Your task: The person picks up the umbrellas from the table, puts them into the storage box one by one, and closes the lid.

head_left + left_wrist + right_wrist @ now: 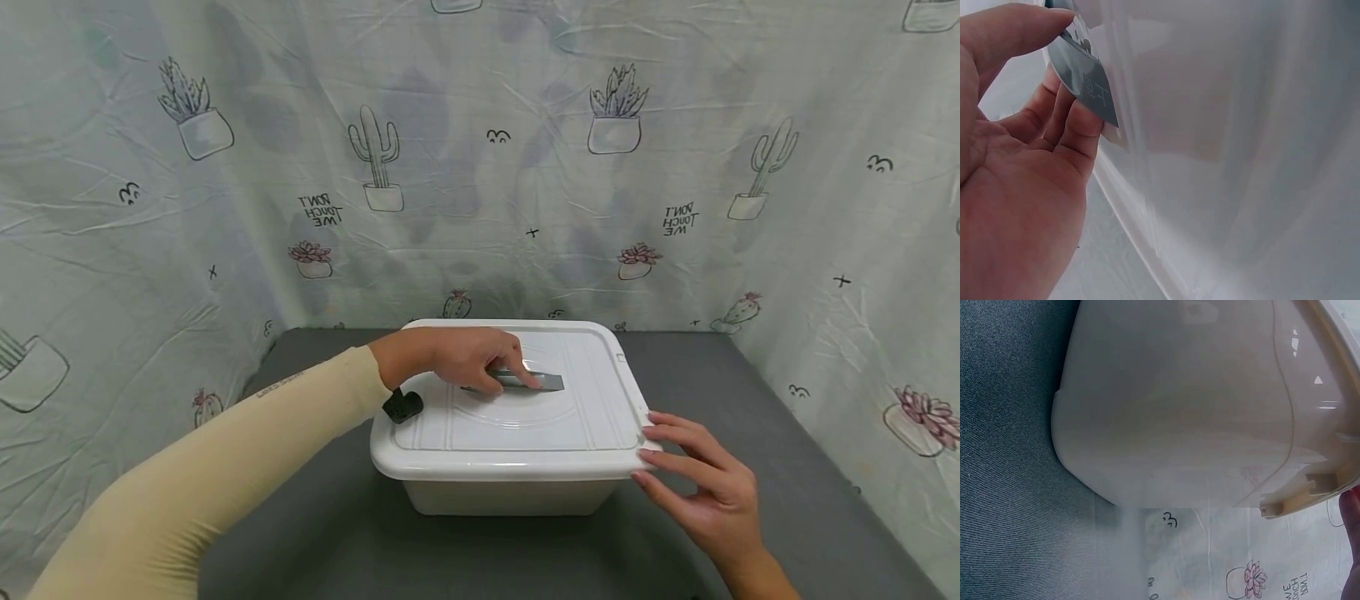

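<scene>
A white lidded storage box stands in the middle of the grey surface, its lid (600, 417) on top of its tub (510, 497). My left hand (472, 354) reaches across over the lid and pinches a thin grey label with a pointed corner (1094, 94). The left wrist view shows the thumb on the label's printed face, with the other fingers bent behind it, close to the lid. At the front right corner, the spread fingers of my right hand (708, 483) touch the lid's rim. Only a bit of a finger (1352, 512) shows by that rim in the right wrist view.
Under the box lies a grey covered surface (675, 367). A pale curtain (480, 208) printed with potted cacti and succulents hangs behind it and along both sides. Below my left wrist, a small dark object (403, 407) overlaps the lid's left edge.
</scene>
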Available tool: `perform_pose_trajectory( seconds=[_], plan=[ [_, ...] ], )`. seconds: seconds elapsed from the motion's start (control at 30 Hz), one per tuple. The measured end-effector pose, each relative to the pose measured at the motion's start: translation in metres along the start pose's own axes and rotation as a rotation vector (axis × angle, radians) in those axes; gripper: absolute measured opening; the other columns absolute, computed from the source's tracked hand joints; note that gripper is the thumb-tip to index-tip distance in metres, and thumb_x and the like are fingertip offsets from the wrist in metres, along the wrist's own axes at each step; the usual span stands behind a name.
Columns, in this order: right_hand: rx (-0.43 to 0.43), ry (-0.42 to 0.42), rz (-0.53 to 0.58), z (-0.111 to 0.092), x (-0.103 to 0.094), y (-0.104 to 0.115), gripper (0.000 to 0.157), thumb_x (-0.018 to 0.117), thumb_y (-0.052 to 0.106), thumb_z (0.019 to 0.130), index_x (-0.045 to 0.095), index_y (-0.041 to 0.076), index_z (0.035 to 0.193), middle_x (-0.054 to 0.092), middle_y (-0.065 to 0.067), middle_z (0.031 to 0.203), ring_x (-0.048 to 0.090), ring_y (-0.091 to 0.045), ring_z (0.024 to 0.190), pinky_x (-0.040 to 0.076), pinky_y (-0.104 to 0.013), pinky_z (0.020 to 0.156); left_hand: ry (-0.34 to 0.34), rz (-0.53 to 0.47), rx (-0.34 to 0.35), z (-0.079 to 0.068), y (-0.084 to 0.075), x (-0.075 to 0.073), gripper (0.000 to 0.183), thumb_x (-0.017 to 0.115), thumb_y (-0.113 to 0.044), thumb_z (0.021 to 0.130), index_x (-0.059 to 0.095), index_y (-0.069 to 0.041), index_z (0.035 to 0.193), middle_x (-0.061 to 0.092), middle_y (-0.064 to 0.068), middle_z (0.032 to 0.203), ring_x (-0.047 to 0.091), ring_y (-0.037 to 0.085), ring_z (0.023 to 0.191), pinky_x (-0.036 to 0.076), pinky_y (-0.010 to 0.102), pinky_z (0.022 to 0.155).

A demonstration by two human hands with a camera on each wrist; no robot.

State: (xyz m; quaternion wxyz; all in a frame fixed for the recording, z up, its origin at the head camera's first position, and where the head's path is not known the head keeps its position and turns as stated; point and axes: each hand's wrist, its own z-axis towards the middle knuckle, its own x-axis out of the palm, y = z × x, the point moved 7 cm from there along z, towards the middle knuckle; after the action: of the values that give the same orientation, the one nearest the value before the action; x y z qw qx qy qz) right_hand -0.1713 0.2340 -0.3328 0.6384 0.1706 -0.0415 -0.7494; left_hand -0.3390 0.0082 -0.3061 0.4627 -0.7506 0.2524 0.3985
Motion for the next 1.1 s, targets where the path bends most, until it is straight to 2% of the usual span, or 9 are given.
perform_pose_trajectory(
  seconds=[0.2,0.33,0.53,0.63,0.77,1.1],
  plan=[
    [0.006,0.003,0.002,0.002,0.000,-0.001,0.023,0.086,0.001,0.079,0.075,-0.015,0.091,0.070,-0.028,0.111,0.063,-0.033,0.123,0.052,-0.027,0.107,-0.060,-0.014,-0.010,-0.008,0.004,-0.003,0.044,0.070,-0.011,0.097,0.066,-0.026,0.138,0.058,0.001,0.107,0.045,0.012,0.082,0.041,0.021,0.074],
    [0.011,0.007,-0.001,0.003,0.001,-0.001,0.023,0.086,0.002,0.079,0.075,-0.015,0.091,0.070,-0.027,0.111,0.063,-0.033,0.123,0.052,-0.027,0.107,-0.091,-0.035,-0.052,-0.020,0.009,-0.006,0.044,0.072,-0.011,0.095,0.068,-0.027,0.136,0.059,-0.002,0.110,0.050,0.010,0.086,0.046,0.022,0.078],
    [0.011,0.004,0.008,0.006,0.001,-0.001,0.022,0.086,0.001,0.079,0.075,-0.014,0.091,0.070,-0.027,0.110,0.064,-0.032,0.123,0.053,-0.027,0.106,-0.126,-0.034,-0.095,-0.039,0.013,-0.012,0.044,0.073,-0.009,0.094,0.070,-0.026,0.134,0.061,0.000,0.108,0.052,0.013,0.086,0.046,0.025,0.078],
    [0.020,0.004,0.013,0.007,0.000,-0.001,0.022,0.086,0.000,0.078,0.075,-0.014,0.091,0.071,-0.027,0.110,0.064,-0.032,0.122,0.053,-0.025,0.105,-0.138,-0.045,-0.112,-0.047,0.014,-0.014,0.042,0.072,-0.009,0.095,0.070,-0.025,0.134,0.062,0.001,0.112,0.057,0.012,0.092,0.051,0.025,0.084],
    [0.022,0.008,0.009,0.008,-0.002,-0.001,0.021,0.087,0.001,0.078,0.076,-0.013,0.090,0.071,-0.026,0.109,0.064,-0.031,0.122,0.054,-0.024,0.104,-0.177,-0.069,-0.097,-0.058,0.013,-0.017,0.042,0.068,-0.009,0.097,0.069,-0.023,0.135,0.060,0.005,0.118,0.062,0.013,0.102,0.055,0.028,0.094],
    [0.031,0.023,0.005,0.012,-0.001,-0.001,0.021,0.086,0.001,0.078,0.076,-0.013,0.090,0.071,-0.025,0.109,0.064,-0.030,0.122,0.053,-0.024,0.104,-0.329,-0.075,-0.070,-0.083,0.010,-0.023,0.035,0.061,-0.007,0.101,0.071,-0.018,0.133,0.061,0.009,0.122,0.061,0.017,0.107,0.058,0.031,0.096]
  ],
)
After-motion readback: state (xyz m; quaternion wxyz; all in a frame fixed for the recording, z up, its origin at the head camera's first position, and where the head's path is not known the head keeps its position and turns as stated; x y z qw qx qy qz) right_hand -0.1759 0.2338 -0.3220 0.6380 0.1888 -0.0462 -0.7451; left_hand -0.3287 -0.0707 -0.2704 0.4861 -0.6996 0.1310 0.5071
